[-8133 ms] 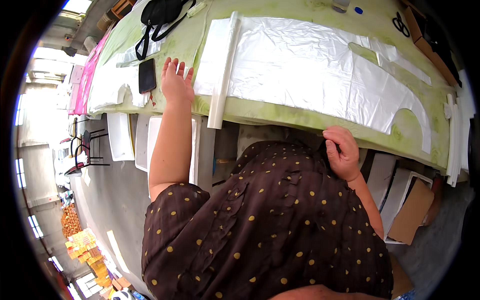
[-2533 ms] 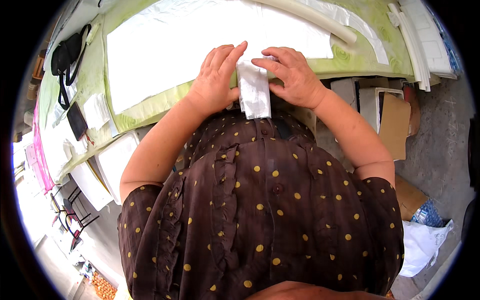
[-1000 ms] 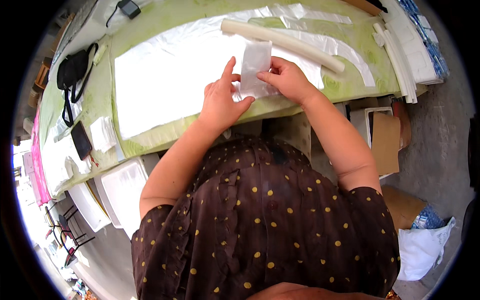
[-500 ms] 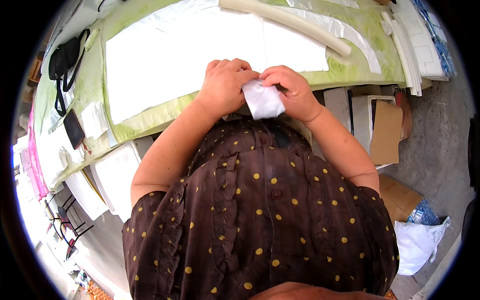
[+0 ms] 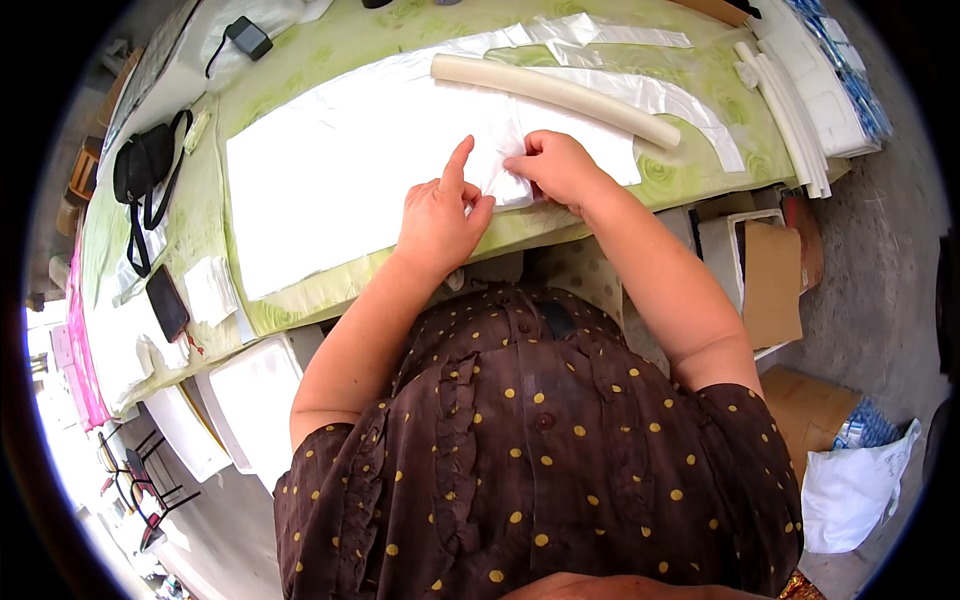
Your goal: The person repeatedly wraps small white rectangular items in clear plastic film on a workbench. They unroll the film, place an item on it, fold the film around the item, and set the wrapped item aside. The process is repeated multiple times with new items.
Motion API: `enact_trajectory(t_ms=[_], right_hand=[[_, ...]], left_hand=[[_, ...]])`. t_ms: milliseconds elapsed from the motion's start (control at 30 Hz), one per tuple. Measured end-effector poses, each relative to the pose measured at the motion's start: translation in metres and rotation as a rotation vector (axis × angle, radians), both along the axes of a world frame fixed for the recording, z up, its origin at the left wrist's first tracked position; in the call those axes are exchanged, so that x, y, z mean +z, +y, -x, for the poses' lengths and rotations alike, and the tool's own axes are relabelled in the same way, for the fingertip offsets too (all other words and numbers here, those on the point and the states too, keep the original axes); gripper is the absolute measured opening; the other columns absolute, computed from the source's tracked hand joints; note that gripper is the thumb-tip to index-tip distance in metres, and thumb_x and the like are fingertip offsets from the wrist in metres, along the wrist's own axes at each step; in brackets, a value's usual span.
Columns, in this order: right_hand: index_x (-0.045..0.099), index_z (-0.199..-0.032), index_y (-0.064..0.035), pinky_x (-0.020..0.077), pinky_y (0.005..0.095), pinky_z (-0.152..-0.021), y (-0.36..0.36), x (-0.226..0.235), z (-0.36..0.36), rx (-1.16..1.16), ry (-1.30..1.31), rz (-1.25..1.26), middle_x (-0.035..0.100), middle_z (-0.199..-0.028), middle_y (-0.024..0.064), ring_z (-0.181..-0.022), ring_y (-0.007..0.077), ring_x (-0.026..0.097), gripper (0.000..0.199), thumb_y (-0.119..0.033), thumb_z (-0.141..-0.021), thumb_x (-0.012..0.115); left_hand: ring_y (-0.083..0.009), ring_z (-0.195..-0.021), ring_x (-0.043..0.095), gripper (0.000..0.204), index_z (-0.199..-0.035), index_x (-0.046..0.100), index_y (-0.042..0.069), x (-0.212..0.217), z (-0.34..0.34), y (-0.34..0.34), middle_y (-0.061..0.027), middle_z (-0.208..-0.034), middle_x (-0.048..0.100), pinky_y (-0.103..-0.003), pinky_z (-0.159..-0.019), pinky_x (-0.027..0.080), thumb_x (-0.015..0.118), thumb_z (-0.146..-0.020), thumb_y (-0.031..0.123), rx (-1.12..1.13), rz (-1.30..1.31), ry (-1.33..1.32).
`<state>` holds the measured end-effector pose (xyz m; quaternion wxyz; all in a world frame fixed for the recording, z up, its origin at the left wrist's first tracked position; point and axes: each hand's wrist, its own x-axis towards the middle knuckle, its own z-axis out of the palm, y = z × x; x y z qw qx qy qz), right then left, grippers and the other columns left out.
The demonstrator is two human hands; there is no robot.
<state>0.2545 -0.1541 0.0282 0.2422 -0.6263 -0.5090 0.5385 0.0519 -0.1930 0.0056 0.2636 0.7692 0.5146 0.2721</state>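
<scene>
Along the table's [image 5: 660,182] left part, 1 black bag [image 5: 144,165] and 1 phone [image 5: 168,303] are lying. Over the white sheet [image 5: 320,175], my left hand [image 5: 438,212] is keeping index and thumb apart; I cannot tell whether its curled fingers are gripping. Between my 2 hands the plastic [image 5: 510,192] is sitting, my right hand [image 5: 555,170] pinching it. Beyond, 1 tube [image 5: 555,97] is crossing the sheet.

Grey floor [image 5: 885,290] around a green-covered table [image 5: 340,55], black-framed chair [image 5: 133,464] at left, bright glare [image 5: 45,350] beyond.
</scene>
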Motion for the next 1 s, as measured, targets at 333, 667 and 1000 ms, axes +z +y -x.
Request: enact_trajectory(t_ms=[333, 667, 1000], right_hand=[[0.067, -0.100, -0.0006, 0.0497, 0.0327, -0.051, 0.009, -0.009, 0.003, -0.005, -0.026, -0.010, 0.067, -0.074, 0.0084, -0.053, 0.0177, 0.061, 0.025, -0.019, -0.085, 0.074], [0.045, -0.146, -0.0073, 0.0482, 0.0270, -0.058, -0.056, -0.011, -0.007, -0.062, 0.086, -0.132, 0.058, -0.086, 0.0018, -0.068, 0.0105, 0.055, 0.069, -0.005, -0.082, 0.072], [0.071, -0.116, -0.0089, 0.0509, 0.0425, -0.091, -0.075, -0.026, -0.029, 0.137, -0.544, -0.863, 0.064, -0.107, 0.0111, -0.101, 0.0345, 0.059, 0.032, -0.010, -0.084, 0.064]], left_hand=[[-0.0332, -0.152, 0.027, 0.091, -0.158, 0.032, 0.010, -0.002, -0.006, 0.018, -0.0132, -0.162, 0.034, -0.057, -0.123, 0.019, 0.071, -0.088, 0.053, -0.298, -0.299, 0.358], [-0.0265, -0.154, 0.026, 0.088, -0.156, 0.037, 0.012, -0.002, -0.004, 0.009, -0.0061, -0.164, 0.035, -0.062, -0.122, 0.017, 0.065, -0.088, 0.060, -0.448, -0.250, 0.499], [-0.0287, -0.150, 0.034, 0.083, -0.152, 0.044, 0.012, 0.006, -0.006, 0.000, -0.0085, -0.159, 0.040, -0.059, -0.120, 0.026, 0.079, -0.079, 0.031, -0.594, -0.273, 0.414]])
